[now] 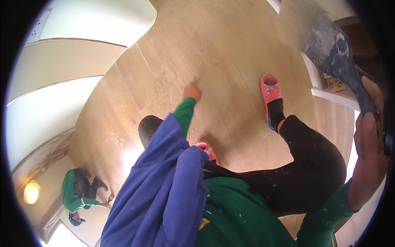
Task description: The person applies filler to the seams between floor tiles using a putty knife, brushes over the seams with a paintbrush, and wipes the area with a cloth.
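Note:
My left hand reaches down to the wooden floor, fingers closed around a small grey tool whose tip touches the boards. Beside it lies a patch of pale dust or shavings. At the right rim, my right hand is raised and grips the base of a wide dark blade smeared with white. I am crouched low, with black trousers, a green top and a loose blue garment over my left arm.
Pink slippers are on my feet, one ahead and one under me. White curved panels stand to the left. A white frame and dark opening are at the right. A glossy surface at lower left reflects a figure in green.

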Demonstrator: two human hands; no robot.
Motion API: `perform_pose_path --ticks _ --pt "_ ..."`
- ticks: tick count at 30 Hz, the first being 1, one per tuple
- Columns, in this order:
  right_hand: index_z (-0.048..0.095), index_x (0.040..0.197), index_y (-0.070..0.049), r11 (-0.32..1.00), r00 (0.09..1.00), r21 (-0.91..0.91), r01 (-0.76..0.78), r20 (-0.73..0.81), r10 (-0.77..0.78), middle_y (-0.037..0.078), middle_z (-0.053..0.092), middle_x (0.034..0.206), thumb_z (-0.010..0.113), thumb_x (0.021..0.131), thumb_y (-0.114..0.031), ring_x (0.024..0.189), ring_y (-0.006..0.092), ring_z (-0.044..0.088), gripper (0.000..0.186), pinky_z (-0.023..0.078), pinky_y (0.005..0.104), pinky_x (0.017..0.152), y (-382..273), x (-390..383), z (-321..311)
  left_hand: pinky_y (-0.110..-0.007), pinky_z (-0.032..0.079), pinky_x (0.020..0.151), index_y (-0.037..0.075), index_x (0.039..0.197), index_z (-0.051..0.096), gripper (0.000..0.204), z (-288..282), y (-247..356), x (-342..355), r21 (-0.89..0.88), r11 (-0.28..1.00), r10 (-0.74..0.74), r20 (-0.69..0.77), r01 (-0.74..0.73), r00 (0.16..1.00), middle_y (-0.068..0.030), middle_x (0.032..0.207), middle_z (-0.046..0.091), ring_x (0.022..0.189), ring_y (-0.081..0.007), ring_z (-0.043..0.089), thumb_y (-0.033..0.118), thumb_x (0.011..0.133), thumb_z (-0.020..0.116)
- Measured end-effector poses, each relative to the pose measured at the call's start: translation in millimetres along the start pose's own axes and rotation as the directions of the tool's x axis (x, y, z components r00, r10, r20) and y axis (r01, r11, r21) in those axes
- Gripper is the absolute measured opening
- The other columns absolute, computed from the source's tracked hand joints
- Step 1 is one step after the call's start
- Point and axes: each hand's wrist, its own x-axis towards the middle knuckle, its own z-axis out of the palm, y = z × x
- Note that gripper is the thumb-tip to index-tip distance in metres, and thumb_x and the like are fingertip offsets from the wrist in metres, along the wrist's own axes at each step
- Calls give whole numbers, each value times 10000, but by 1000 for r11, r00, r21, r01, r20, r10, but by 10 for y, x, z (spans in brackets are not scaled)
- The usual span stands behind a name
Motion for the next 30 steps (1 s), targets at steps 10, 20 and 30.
perform_pose_path --ticks 10,20,30 --pt "580 1370 -3 948 963 256 188 142 -229 38 618 792 694 973 -222 539 24 387 468 260 157 455 -26 297 81 -549 540 875 -23 1070 604 247 751 -9 -1593 110 988 64 343 -107 937 -300 1053 686 1007 -470 671 150 905 542" --pt "572 1368 13 928 953 297 224 132 -272 26 588 752 687 976 -209 528 24 371 465 242 161 452 34 338 -47 -538 536 874 -10 1049 605 235 -194 4 -194 73 997 37 -56 -33 998 -308 1057 685 998 -469 666 179 924 544" --pt "565 1366 28 963 981 209 171 55 -187 15 558 712 679 979 -197 517 25 355 462 224 165 449 163 79 -267 -564 520 893 -23 1103 535 232 948 182 -1872 67 998 -38 296 19 955 -335 1071 666 1013 -495 655 110 914 519"
